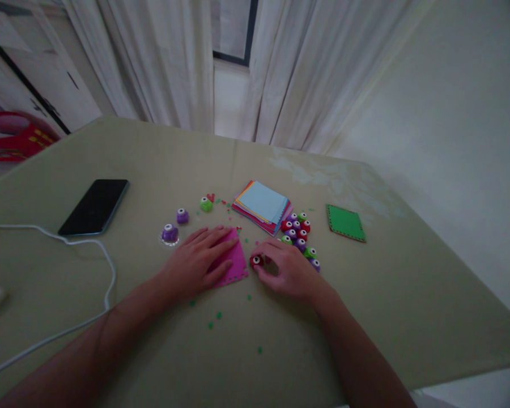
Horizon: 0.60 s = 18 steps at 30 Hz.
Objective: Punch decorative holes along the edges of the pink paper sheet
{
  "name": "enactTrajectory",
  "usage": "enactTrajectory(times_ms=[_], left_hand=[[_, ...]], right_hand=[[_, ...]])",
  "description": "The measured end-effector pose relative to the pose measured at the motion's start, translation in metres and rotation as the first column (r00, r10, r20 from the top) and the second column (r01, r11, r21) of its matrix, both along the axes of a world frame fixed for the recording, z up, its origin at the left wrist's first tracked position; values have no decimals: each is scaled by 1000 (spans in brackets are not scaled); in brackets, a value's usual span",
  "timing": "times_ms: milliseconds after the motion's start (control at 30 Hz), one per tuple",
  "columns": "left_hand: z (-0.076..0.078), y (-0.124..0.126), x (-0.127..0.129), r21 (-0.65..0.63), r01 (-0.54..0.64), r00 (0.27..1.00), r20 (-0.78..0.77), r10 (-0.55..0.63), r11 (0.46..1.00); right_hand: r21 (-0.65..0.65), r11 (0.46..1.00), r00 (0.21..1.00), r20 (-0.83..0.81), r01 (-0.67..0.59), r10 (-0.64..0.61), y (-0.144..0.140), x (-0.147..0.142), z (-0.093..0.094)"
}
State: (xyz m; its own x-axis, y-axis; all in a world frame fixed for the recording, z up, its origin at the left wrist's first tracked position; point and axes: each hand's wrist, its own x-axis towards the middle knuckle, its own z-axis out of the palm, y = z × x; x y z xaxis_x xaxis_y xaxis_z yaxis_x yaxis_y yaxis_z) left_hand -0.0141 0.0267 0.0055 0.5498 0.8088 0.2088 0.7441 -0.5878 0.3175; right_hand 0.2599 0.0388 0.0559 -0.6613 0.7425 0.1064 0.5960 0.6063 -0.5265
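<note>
My left hand (202, 258) lies flat with fingers spread over a pink square of paper (237, 263), whose lower and right edges show small notches. Just right of that paper, my right hand (283, 266) pinches a small red one-eyed paper punch (256, 261) between thumb and fingertips. Beyond the right hand sits a cluster of similar punches (300, 229) in red, purple and green. Two purple punches (182, 215) and a green punch (206, 204) stand apart on the left; the nearer purple one rests on a clear round piece.
A stack of coloured paper (263, 201), light blue on top, lies behind the hands. A green square (345, 222) with notched edges is at the right. Tiny green bits (219, 315) are scattered about. A black phone (94, 207) and a white cable (110, 272) lie on the left.
</note>
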Motion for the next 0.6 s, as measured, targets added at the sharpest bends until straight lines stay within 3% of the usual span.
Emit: enactTrajectory(times_ms=[600], left_hand=[[-1, 0, -1, -14, 1, 1000, -22, -2, 1000]], right_hand=[[78, 992, 995, 30, 95, -98, 7, 10, -2]])
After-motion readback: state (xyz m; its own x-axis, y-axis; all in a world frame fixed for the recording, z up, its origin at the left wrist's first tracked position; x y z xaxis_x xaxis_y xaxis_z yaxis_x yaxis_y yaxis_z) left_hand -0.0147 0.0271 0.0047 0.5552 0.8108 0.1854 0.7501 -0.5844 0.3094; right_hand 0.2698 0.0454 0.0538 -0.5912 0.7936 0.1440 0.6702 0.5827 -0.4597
